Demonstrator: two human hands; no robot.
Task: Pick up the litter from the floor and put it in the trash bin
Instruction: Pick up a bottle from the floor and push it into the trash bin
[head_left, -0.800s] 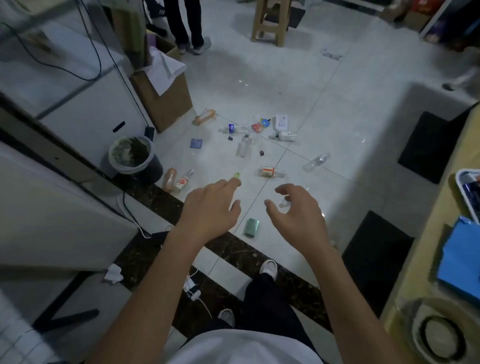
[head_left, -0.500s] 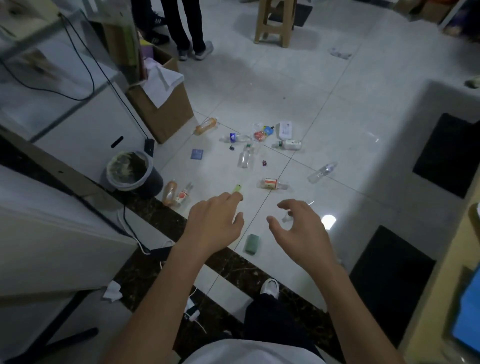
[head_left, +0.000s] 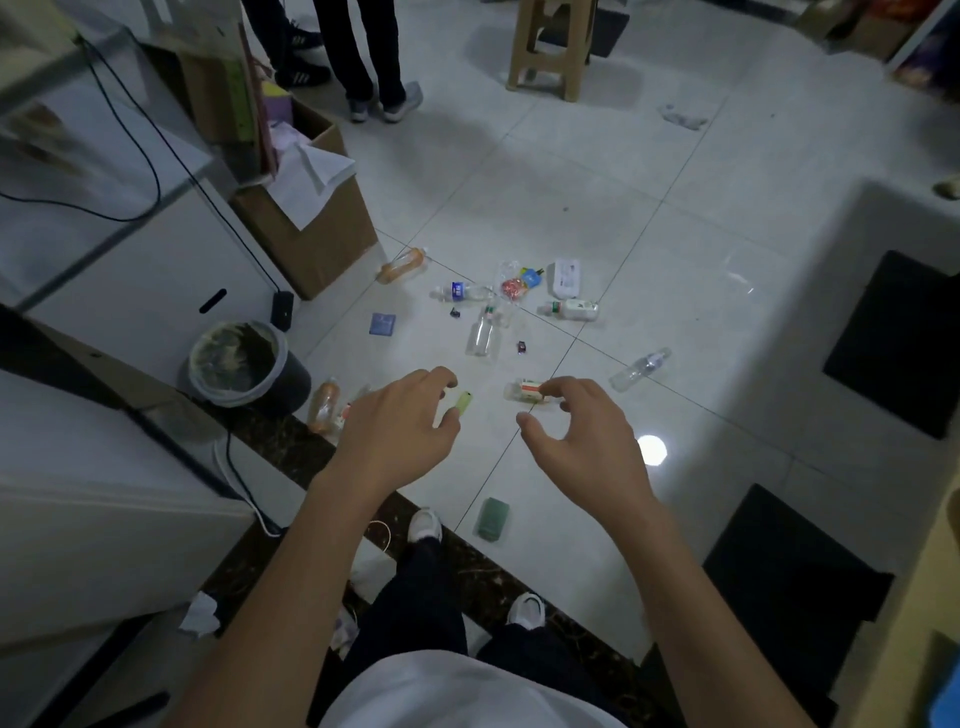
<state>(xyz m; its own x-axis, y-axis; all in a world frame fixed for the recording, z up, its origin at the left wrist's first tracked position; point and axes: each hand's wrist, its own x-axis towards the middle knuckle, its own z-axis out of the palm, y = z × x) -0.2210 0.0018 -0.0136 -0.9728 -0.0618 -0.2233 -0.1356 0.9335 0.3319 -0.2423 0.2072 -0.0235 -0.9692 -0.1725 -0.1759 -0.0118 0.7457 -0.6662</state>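
Litter lies scattered on the white tiled floor: several plastic bottles, among them a clear bottle (head_left: 481, 335), an orange bottle (head_left: 401, 265) and a small red-labelled bottle (head_left: 525, 390), plus a yellow-green piece (head_left: 464, 402), a blue packet (head_left: 382, 323) and a green packet (head_left: 491, 518) near my feet. The black trash bin (head_left: 239, 366) with a clear liner stands at the left by the white cabinet. My left hand (head_left: 397, 434) and my right hand (head_left: 579, 441) hover above the floor with loosely curled fingers, holding nothing.
A cardboard box (head_left: 306, 218) with papers stands behind the bin. Another person's legs (head_left: 363, 57) and a wooden stool (head_left: 550, 47) are farther back. Black mats (head_left: 904, 343) lie to the right. Cables (head_left: 234, 467) run along the cabinet at the left.
The view has moved forward toward the litter. The green packet now lies below my hands instead of between them. Both hands stay empty in the same pose.
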